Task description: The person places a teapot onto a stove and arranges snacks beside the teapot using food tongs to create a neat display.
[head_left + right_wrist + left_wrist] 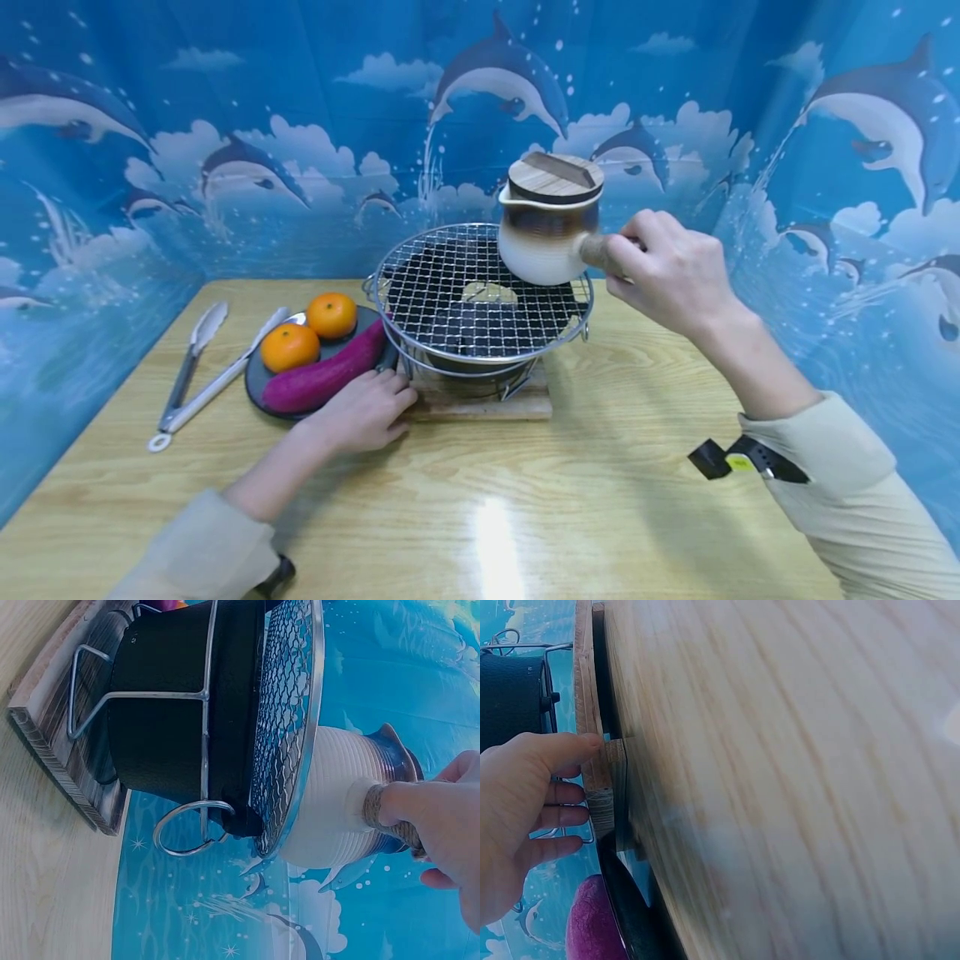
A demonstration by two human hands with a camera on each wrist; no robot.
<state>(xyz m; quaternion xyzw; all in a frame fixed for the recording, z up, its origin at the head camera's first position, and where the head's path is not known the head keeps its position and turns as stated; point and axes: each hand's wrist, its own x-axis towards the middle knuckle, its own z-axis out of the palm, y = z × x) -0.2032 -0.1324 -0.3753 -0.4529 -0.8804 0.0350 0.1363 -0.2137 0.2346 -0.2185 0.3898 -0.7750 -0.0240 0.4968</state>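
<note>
My right hand (pixel 667 267) grips the cord-wrapped side handle (pixel 390 814) of a white-and-brown ceramic teapot (pixel 543 246) with a wooden lid (pixel 555 177). The pot is upright at the right rear of the round wire grate (pixel 450 308); whether it bears on the mesh I cannot tell. Beneath the grate is a black charcoal stove (pixel 169 705) on a wooden board (pixel 480 404). My left hand (pixel 367 408) rests at the board's left front corner, its thumb touching the edge in the left wrist view, its fingers loosely extended.
To the left, a dark plate (pixel 258 387) bears two oranges (pixel 290 347) and a purple eggplant-like vegetable (pixel 322 379). Metal tongs (pixel 198 392) lie open beside it. The wooden table (pixel 600 500) meets a blue dolphin-print curtain (pixel 315 83) at the back and sides.
</note>
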